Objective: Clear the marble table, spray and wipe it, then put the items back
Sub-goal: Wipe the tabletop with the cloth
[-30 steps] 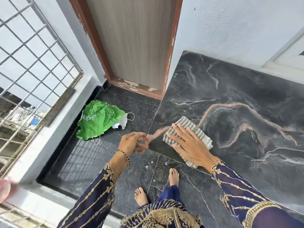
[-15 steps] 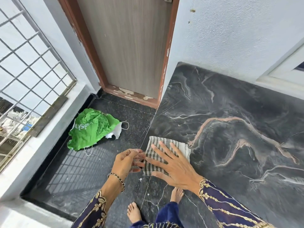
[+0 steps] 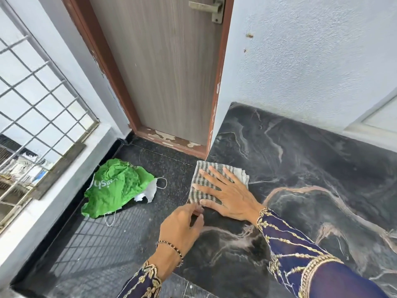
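Head view, looking down: the right hand [image 3: 227, 196] lies flat, fingers spread, palm down on a striped cloth [image 3: 217, 179], pressing it onto the marble table [image 3: 311, 168]. The hand is not clenched around the cloth; it only bears on it from above. The cloth, grey and white, folded, sits at the table's left edge, near the far-left corner where the slab meets the wall [image 3: 300, 61] and the door frame, and its left side seems to overhang the edge slightly.

The left hand [image 3: 182, 226] is at the same left edge, just on the near side of the cloth, its fingers curled with the tips at the cloth's near-left corner. Whether those tips actually pinch the fabric or only touch it is hard to say, since the fingers hide the contact. A beaded bracelet [image 3: 171, 250] circles the left wrist, and both arms wear dark blue sleeves [image 3: 300, 254] with gold embroidery.

The tabletop is dark with pale pink and white veining, and the visible part carries nothing but the cloth and hands.

On the dark floor [image 3: 107, 244] left of the table lies a crumpled green bag [image 3: 116, 186] with white lettering, well apart from the cloth. Beyond it stand a wood-grain door [image 3: 161, 72] with a metal handle [image 3: 210, 7], and a window grille [image 3: 38, 104] at the far left.
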